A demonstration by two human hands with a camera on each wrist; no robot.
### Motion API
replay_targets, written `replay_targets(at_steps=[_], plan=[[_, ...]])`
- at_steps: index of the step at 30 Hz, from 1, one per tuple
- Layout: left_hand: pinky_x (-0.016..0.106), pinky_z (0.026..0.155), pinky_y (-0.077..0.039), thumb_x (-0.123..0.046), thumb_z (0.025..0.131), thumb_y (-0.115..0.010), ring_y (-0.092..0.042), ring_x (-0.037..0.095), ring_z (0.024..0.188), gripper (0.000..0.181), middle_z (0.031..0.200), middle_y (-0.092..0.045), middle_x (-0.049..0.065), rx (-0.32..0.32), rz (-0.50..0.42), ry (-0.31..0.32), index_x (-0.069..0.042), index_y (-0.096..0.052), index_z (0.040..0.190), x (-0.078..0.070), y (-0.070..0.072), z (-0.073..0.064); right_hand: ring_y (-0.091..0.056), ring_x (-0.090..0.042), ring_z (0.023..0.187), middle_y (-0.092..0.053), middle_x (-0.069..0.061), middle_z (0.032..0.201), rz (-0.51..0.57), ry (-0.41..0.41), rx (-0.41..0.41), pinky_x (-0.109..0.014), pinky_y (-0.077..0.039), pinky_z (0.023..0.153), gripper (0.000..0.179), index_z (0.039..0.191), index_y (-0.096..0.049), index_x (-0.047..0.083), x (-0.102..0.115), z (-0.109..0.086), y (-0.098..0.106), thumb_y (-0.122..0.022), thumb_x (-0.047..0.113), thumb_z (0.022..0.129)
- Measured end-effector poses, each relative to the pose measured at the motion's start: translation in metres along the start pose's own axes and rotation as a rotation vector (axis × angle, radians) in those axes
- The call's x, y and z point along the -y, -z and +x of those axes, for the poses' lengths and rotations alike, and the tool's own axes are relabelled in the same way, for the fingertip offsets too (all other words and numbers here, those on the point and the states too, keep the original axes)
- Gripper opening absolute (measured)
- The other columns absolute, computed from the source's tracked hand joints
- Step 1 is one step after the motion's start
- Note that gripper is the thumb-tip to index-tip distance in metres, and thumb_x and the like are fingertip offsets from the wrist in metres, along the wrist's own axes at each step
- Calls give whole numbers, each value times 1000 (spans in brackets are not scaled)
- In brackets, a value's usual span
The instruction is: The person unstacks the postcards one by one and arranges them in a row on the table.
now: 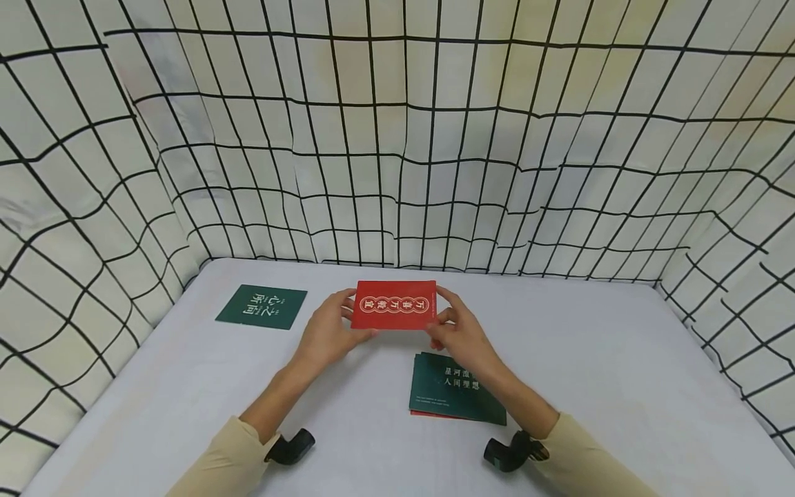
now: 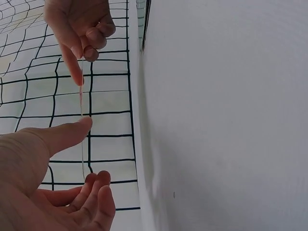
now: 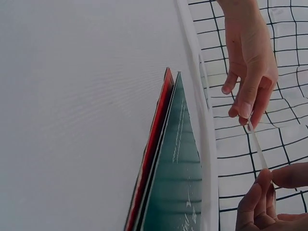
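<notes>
A red card (image 1: 394, 319) with a row of pale ringed characters is held up over the table between both hands. My left hand (image 1: 324, 333) grips its left end, thumb at the lower edge and fingers at the side. At the other end, my right hand (image 1: 464, 337) pinches the lower right corner between thumb and fingers. Both wrist views catch the card edge-on as a thin pale strip (image 3: 259, 149). Below the right hand lies a small stack of green cards (image 1: 437, 386) with white writing, red showing beneath; the right forearm partly covers it.
Another green card (image 1: 288, 304) with large white characters lies flat at the table's far left. The white-covered table (image 1: 621, 359) is bounded at the back and sides by black netting (image 1: 397, 155) over a pale wall. Black wrist devices (image 1: 292, 447) sit at both sleeves.
</notes>
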State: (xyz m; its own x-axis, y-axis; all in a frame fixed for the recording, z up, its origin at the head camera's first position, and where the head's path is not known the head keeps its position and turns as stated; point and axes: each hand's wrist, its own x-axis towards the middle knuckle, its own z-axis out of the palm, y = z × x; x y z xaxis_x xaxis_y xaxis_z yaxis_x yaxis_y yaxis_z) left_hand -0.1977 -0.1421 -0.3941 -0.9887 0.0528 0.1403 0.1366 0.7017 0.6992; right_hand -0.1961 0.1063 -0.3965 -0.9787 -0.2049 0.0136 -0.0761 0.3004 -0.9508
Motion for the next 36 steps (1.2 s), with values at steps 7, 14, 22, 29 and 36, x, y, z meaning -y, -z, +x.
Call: replay_targets(at_steps=[7, 14, 22, 29, 36], plan=[[43, 85, -61, -22, 85, -87, -66, 34, 114, 84, 131, -64, 21, -27, 12, 20, 4, -44, 152, 4, 3, 1, -70, -16, 78, -64, -14, 110, -41, 5, -10, -27, -60, 76, 72, 161, -33, 12, 0, 4, -9, -69, 9, 99], [44, 84, -60, -21, 84, -86, -67, 34, 112, 80, 129, -66, 21, -51, 29, 38, 5, -47, 149, 8, 7, 1, -74, -21, 80, -68, -12, 106, -75, 34, -29, -25, -59, 74, 68, 156, -39, 8, 1, 10, -15, -73, 9, 97], [45, 85, -61, -20, 86, -85, -67, 36, 113, 75, 130, -66, 22, -58, 13, 79, 5, -49, 147, 14, 9, -1, -71, -12, 75, -72, -10, 103, -130, 37, -49, -27, -60, 74, 57, 147, -47, 6, -1, 13, -22, -74, 13, 97], [43, 84, -61, -23, 85, -85, -67, 35, 112, 76, 130, -65, 21, -53, 20, 104, 2, -49, 148, 18, 11, -1, -71, -12, 76, -71, -10, 104, -143, 44, -42, -28, -61, 76, 53, 144, -49, 5, -2, 15, -25, -73, 14, 98], [40, 81, -61, -22, 84, -86, -64, 36, 113, 78, 131, -59, 22, -50, 5, 103, 3, -50, 148, 25, 13, 1, -73, -18, 80, -68, -11, 106, -135, 61, -28, -28, -61, 76, 53, 144, -50, 5, 0, 16, -29, -73, 16, 98]])
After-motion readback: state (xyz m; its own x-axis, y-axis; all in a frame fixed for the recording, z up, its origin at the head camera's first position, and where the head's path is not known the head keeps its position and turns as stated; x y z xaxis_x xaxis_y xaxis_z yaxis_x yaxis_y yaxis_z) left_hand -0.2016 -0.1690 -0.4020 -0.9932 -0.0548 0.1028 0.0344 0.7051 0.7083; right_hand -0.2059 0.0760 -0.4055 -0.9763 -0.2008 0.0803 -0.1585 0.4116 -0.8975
